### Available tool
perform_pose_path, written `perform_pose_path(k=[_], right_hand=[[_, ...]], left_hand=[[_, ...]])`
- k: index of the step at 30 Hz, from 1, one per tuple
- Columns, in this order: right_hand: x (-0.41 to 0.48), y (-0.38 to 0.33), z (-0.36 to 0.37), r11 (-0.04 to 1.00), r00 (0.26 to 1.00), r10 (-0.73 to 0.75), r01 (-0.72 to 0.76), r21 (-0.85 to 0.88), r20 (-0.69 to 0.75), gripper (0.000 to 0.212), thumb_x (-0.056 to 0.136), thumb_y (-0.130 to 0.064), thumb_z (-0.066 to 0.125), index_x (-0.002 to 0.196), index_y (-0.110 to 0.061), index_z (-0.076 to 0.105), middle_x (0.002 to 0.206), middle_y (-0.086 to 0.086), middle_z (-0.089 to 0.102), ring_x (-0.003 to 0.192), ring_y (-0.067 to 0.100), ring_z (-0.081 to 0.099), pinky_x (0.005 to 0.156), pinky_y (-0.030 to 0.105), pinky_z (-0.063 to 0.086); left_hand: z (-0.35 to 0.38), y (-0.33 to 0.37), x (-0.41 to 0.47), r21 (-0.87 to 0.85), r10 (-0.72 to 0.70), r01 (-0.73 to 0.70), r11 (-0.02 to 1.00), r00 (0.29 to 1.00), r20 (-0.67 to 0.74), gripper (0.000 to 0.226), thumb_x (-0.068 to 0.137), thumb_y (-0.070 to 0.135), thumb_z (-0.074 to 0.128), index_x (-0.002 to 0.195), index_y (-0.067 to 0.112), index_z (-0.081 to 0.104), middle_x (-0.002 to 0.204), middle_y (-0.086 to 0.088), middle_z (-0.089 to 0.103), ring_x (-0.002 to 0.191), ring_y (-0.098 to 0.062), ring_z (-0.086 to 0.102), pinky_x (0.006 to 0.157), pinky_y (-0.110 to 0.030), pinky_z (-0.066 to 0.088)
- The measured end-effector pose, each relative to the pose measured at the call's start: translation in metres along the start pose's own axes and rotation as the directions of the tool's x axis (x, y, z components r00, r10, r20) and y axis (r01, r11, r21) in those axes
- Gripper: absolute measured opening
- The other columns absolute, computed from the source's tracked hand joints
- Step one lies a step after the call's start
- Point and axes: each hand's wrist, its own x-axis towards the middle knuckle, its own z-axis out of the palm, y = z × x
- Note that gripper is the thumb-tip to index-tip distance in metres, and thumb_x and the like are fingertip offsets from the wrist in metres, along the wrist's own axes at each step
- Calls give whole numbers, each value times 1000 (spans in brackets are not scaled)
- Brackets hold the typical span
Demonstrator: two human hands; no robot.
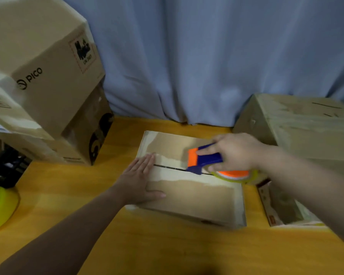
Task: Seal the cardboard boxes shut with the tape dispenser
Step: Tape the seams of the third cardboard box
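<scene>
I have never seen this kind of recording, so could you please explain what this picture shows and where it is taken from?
No machine here: a person works with bare hands, and the one picture comes from a camera worn on the head, looking forward and down. The left hand lies flat on a closed cardboard box. The right hand grips a blue and orange tape dispenser over the box's centre seam. The box rests on a yellow wooden table. A spare tape roll lies at the left, stacked boxes stand at the back left, another box at the right, a blue curtain behind.
</scene>
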Motion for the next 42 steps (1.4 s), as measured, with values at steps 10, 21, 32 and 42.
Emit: perform_pose_path(k=[10, 21, 32, 42], right_hand=[[-24, 19, 37, 998, 999, 17, -20, -59, -44, 51, 91, -56, 47, 140, -53, 34, 124, -5, 50, 114, 18, 49, 84, 29, 41], [-31, 24, 36, 998, 999, 42, -41, 52, -21, 51, 91, -70, 24, 132, -52, 47, 113, -5, 49, 113, 18, 49, 77, 32, 42], [26, 58, 2, 923, 866, 51, -231, 308, 498, 108, 74, -57, 72, 151, -40, -2, 155, 4, 23, 123, 27, 48, 93, 35, 49], [51, 66, 21, 829, 831, -175, -165, 535, 528, 97, 77, -45, 75, 148, -49, 10, 156, -4, 9, 121, 22, 44, 76, 28, 54]], left_hand=[[-3, 49, 9, 53, -134, 135, 989, 991, -7, 129, 50, 91, -21, 149, 8, -18, 157, -9, -22, 145, -23, -18, 117, -41, -12], [-3, 40, 2, 97, -201, 207, 974, 978, -63, 126, 53, 81, -36, 153, 11, -4, 161, -3, -6, 148, -15, -4, 118, -35, -3], [3, 117, 8, 87, 104, -113, 990, 989, 102, 139, 47, 95, 29, 137, 11, -35, 146, -3, -39, 138, -19, -34, 117, -39, -16], [10, 109, 4, -11, 13, -13, 1000, 1000, 17, 138, 63, 84, 56, 130, 21, -46, 148, 0, -42, 138, -14, -35, 116, -35, -17]])
